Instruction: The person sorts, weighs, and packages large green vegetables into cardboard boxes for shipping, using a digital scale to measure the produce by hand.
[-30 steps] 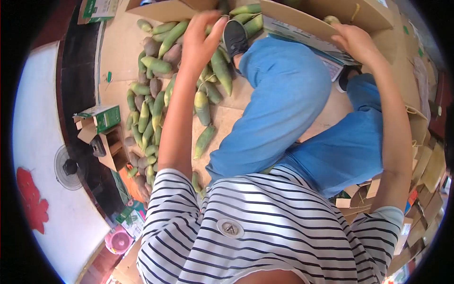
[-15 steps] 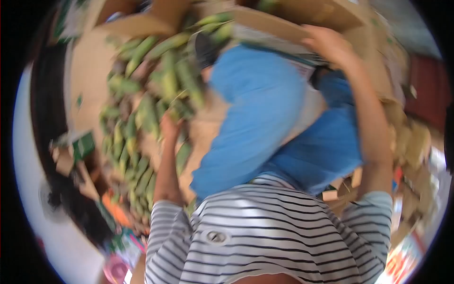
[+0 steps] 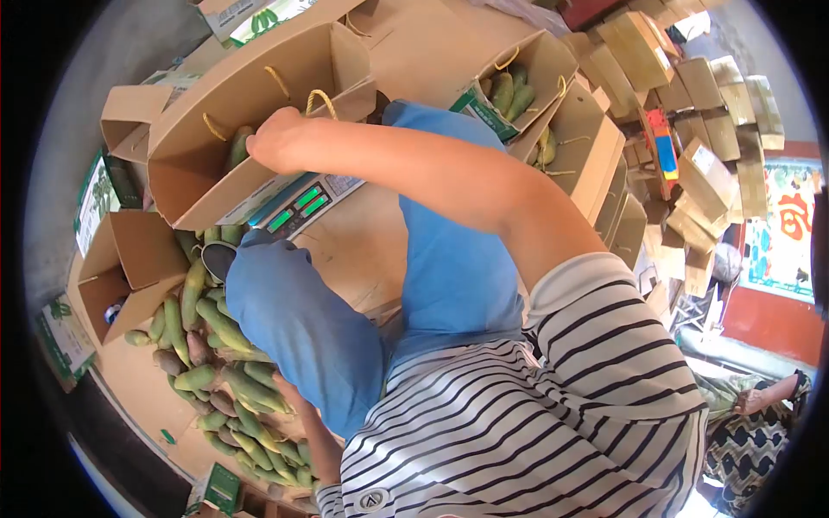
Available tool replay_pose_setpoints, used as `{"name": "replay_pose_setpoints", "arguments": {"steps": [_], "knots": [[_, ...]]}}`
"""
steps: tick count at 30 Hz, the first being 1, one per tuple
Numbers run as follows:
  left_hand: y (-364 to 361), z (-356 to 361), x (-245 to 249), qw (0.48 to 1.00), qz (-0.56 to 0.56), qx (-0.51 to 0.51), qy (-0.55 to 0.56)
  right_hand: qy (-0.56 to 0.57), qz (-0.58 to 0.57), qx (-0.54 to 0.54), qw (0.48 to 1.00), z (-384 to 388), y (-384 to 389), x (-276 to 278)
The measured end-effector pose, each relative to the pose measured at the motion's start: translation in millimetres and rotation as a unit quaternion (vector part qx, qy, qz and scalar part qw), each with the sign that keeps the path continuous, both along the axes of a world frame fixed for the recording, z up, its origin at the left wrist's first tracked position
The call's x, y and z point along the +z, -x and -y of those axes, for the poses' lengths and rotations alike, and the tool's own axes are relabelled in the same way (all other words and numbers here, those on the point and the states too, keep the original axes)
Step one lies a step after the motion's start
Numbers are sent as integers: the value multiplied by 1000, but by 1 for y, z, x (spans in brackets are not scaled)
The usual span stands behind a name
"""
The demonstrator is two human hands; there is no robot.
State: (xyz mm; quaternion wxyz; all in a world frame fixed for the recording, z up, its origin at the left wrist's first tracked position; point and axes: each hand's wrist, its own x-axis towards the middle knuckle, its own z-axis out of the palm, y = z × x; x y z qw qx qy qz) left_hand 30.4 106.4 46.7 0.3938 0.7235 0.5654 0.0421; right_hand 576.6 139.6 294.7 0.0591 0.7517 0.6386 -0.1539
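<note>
My right hand (image 3: 278,142) reaches over the near wall of a large open cardboard box (image 3: 200,200) with yellow rope handles. Its fingers are curled around the side of a green melon (image 3: 239,148) inside; the fingertips are hidden. Beneath the box is a digital scale (image 3: 302,211) with lit green displays. My left hand (image 3: 287,388) is low beside my bent knee, at the edge of a pile of long green melons (image 3: 246,388). The leg covers most of that hand, so its fingers do not show.
An open box (image 3: 494,119) with melons stands beyond my other leg, with more open cartons (image 3: 596,147) beside it. A smaller box (image 3: 142,281) sits left of the pile. Stacked cartons (image 3: 717,95) fill the right background. Another person's hand (image 3: 753,401) shows at lower right.
The view has swung to the right, bringing the stacked cartons and another person into sight. My right hand has gone from the box's rim to a melon inside. My left hand has become mostly hidden.
</note>
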Motion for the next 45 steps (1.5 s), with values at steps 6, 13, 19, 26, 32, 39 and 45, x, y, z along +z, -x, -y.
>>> {"name": "replay_pose_setpoints", "arguments": {"steps": [6,13,19,26,32,39,45], "knots": [[-30,2,86,981,-6,102,-162,74,27,-22,997,1,7,7],[-158,-68,256,907,254,178,-284,-13,-10,-16,1000,7,4,-4],[-303,-108,318,864,453,47,-217,-30,18,7,999,13,6,5],[-262,-127,224,900,423,38,-101,6,85,47,995,9,-5,-5],[-62,-30,49,996,-39,49,-70,-40,38,76,996,11,-10,-1],[60,78,18,943,-314,75,81,-67,1,78,995,7,-22,-16],[67,108,-16,914,-385,31,122,33,12,30,999,0,-3,5]]}}
